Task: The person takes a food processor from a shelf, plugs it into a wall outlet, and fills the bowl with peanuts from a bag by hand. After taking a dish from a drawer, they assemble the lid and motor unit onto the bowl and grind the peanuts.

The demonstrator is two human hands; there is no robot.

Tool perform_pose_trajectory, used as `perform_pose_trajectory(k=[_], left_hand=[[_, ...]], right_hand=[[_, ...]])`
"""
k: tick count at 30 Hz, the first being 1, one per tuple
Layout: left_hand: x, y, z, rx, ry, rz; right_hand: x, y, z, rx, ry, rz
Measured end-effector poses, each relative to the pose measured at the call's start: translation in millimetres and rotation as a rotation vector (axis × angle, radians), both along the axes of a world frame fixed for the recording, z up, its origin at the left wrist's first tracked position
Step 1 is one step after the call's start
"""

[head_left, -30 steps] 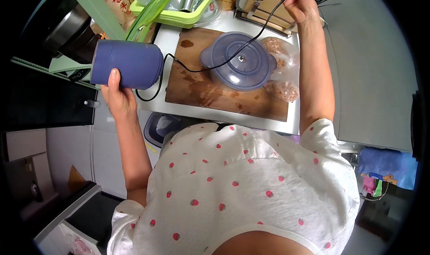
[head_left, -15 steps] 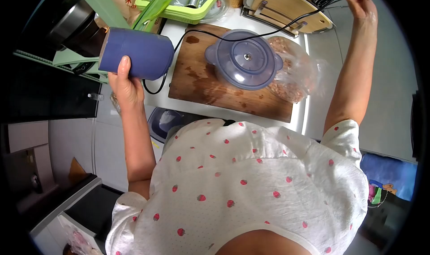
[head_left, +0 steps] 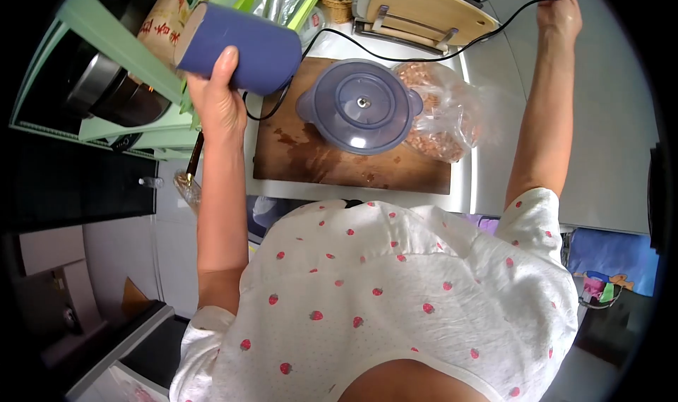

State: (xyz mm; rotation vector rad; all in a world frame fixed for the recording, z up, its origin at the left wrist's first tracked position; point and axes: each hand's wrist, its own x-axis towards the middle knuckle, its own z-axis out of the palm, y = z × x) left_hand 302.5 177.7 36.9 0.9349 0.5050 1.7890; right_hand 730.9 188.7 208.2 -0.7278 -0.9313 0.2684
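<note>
My left hand is closed around a blue-purple motor unit, likely of a food chopper, tilted above the board's left side. Its black power cord runs over to the far right. There my right hand is closed on the cord near its end, and a small dark piece like a plug shows beside the fingers. Between the hands stands a chopper bowl with a translucent purple-grey lid on a wooden cutting board. A clear plastic bag of pinkish chopped meat lies against the bowl's right side.
A green shelf rack stands at the left with a dark pot and a printed rice bag. Behind the board are a green basket, a wicker holder and a rack with a light wooden board.
The motor unit in my left hand has moved right and up, tilting more. My right hand has shifted slightly left with the cord. The view has turned a little, and the bowl appears further left.
</note>
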Motion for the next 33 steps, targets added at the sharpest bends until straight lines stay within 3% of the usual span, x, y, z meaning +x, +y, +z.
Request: perform_pose_trajectory(k=[13,18,20,22,24,26,27,29,33], left_hand=[[104,82,-15,-0.001,0.33,-0.146],[119,98,-22,-0.049,0.325,-0.181],[125,102,-16,-0.067,0.294,-0.19],[128,108,-10,-0.098,0.22,-0.205],[132,113,-3,-0.075,0.178,-0.202],[136,116,7,-0.048,0.139,-0.208],[138,116,14,-0.05,0.111,-0.226],[142,118,21,-0.046,0.084,-0.24],[147,123,26,-0.029,0.039,-0.181]], right_hand=[[37,2,-95,-0.312,-0.024,-0.083],[45,0,-122,-0.832,-0.325,-0.05],[57,9,-142,-0.843,-0.365,-0.05],[32,4,-146,-0.752,-1.255,-0.784],[-12,6,-134,-0.582,-1.276,-0.633],[-54,15,-138,-0.682,-1.226,-0.313],[-58,30,-154,-0.591,-1.218,-0.147],[-87,42,-168,-0.671,-1.195,0.012],[-115,61,-199,-0.588,-1.225,0.349]])
